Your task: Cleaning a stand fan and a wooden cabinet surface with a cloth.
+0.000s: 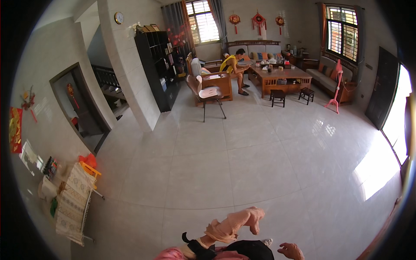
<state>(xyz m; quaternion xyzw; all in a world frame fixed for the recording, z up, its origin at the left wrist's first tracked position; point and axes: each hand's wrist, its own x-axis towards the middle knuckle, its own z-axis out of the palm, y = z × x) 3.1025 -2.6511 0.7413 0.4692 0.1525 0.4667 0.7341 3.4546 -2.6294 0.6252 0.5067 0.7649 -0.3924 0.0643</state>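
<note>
At the bottom centre, a pinkish-orange cloth [237, 222] is draped over my left hand [224, 231] and hangs down at its right end. The cloth hides most of that hand's fingers. A black strap [198, 248] circles the left forearm. My right hand [291, 251] is at the lower right, bare, with its fingers slightly bent and apart, and nothing shows in it. Between the hands, dark clothing [253, 248] and the tip of a shoe [267, 242] show above the tiled floor [201, 182].
A person [234, 66] sits by a wooden tea table [282, 76], with two stools [277, 97] before it. A chair [208, 92], a black shelf [156, 65] and a pink stand fan [336, 87] stand farther off. A cloth-covered rack [74, 201] is at left, an open door [383, 87] at right.
</note>
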